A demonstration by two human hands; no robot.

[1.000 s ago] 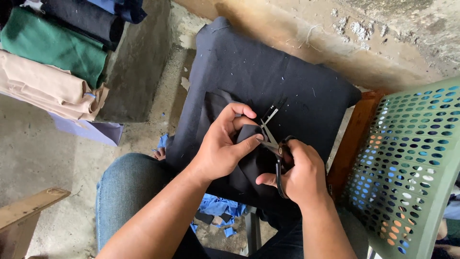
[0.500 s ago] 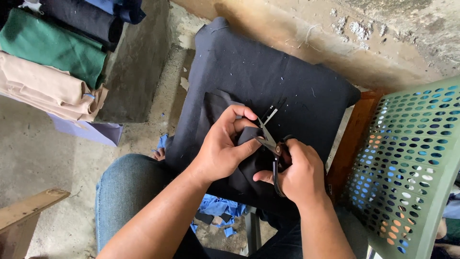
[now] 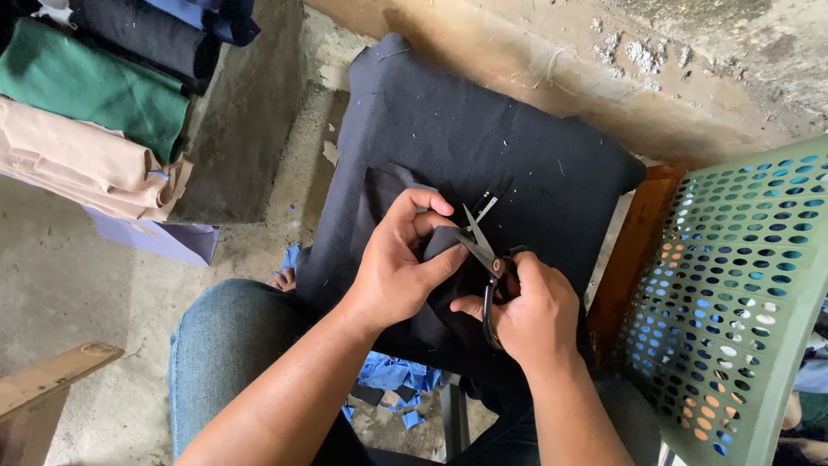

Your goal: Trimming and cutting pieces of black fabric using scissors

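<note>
A pair of scissors (image 3: 483, 250) is being gripped in the right hand (image 3: 530, 315), blades parted over a fold of dark cloth (image 3: 483, 147). That fold is being pinched between the fingers (image 3: 431, 207) of the left hand (image 3: 397, 272). The cloth is lying across the lap. Beyond, folded fabrics (image 3: 86, 129) are being stacked beside a green perforated basket (image 3: 742, 293).

Forearms bare, no sleeves; blue denim jeans (image 3: 233, 345); hands ringless, no gloves.
</note>
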